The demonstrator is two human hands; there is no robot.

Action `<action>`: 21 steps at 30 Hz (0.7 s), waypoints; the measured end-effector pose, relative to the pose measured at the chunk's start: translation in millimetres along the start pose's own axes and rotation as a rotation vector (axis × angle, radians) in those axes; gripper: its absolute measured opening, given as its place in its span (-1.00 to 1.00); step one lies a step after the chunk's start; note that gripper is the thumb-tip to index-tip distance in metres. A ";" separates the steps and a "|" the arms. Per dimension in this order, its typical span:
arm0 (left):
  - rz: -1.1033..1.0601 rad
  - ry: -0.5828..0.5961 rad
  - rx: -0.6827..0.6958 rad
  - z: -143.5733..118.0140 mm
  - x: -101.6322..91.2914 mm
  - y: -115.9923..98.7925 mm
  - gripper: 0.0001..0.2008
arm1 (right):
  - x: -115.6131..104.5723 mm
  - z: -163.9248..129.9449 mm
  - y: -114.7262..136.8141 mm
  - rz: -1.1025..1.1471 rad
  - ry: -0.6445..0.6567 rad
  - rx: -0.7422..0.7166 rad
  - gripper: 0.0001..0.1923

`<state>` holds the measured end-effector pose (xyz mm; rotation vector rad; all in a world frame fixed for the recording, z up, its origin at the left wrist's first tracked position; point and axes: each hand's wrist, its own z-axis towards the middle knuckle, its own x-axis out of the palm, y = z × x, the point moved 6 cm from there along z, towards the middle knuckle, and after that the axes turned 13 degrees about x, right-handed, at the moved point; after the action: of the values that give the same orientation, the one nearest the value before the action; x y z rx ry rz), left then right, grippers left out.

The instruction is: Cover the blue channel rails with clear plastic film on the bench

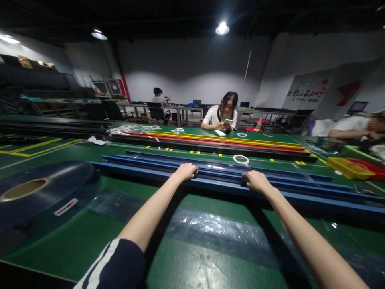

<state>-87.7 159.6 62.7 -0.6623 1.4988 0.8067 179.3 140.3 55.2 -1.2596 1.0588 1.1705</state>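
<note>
Several long blue profile strips (221, 183) lie side by side across the green table. My left hand (186, 171) is closed over the nearest strip, fingers curled round its far side. Farther right, my right hand (255, 180) grips the same strip in a like way; its fingertips are partly hidden. In front of the strips, a band of clear plastic film (210, 226) runs flat along the table. It comes from a large roll of film (66, 180) at the left, which has a cardboard core and a white label with a red mark.
Beyond the blue strips lie yellow strips (228, 138), red and black ones, and a white ring (241, 159). A yellow bin (349, 167) stands at the right. A person (221, 116) sits across the table holding a phone; another person's arm (345, 126) is at the right.
</note>
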 end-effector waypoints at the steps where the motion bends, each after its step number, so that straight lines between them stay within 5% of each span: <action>1: -0.002 0.004 0.004 -1.0 2.2 -2.9 -0.80 | 3.3 -3.5 -0.7 -0.004 0.001 -0.005 -0.75; 12: -0.024 0.012 0.045 10.1 31.1 -28.9 -0.78 | 38.3 -11.3 -20.1 -0.003 0.038 0.003 -0.73; 21: -0.046 -0.076 0.020 11.2 49.0 -21.4 -0.74 | 52.7 -6.2 -21.5 0.000 0.045 0.003 -0.72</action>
<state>-68.2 158.6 11.6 -0.6423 1.4161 0.7725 207.5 137.8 5.4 -1.2885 1.0932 1.1444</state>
